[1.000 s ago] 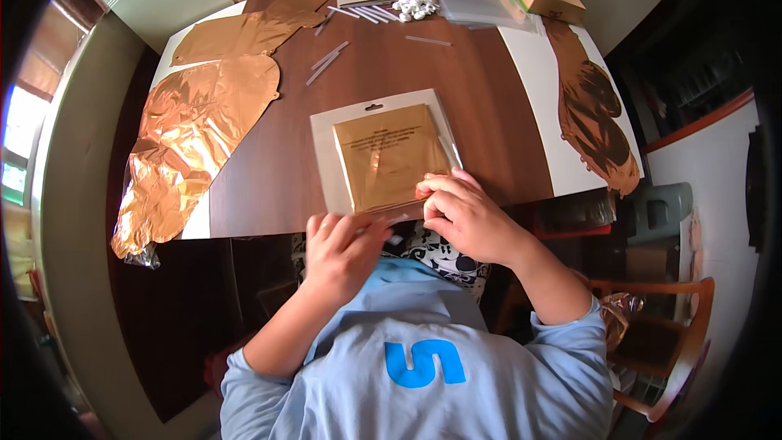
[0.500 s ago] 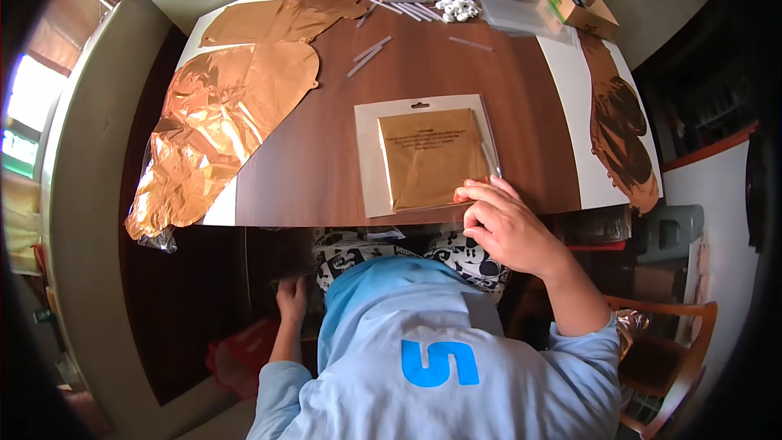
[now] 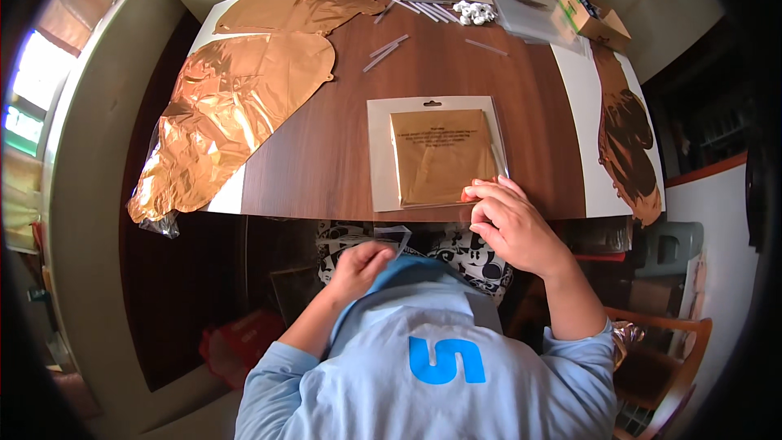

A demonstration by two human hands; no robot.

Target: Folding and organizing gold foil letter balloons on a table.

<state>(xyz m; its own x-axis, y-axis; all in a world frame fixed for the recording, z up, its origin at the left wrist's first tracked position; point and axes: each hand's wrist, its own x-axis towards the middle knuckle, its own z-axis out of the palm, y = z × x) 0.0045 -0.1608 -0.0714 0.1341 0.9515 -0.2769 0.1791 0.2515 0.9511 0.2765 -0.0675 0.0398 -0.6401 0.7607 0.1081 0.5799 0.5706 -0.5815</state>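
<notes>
one flat pack [image 3: 440,155], a gold foil sheet folded inside a clear sleeve on a white card, lies at the near edge of the worktop [image 3: 326,155], centre frame. it looks light, thin and slippery, easily creased, so best pinched at a corner or the sleeve's edge. the right hand [image 3: 509,228] has its fingers curled on the pack's lower right corner, gripping the sleeve there. the left hand [image 3: 362,265], below the edge, pinches a small clear scrap. an open box [image 3: 590,20] sits upper right; its contents cannot be told.
</notes>
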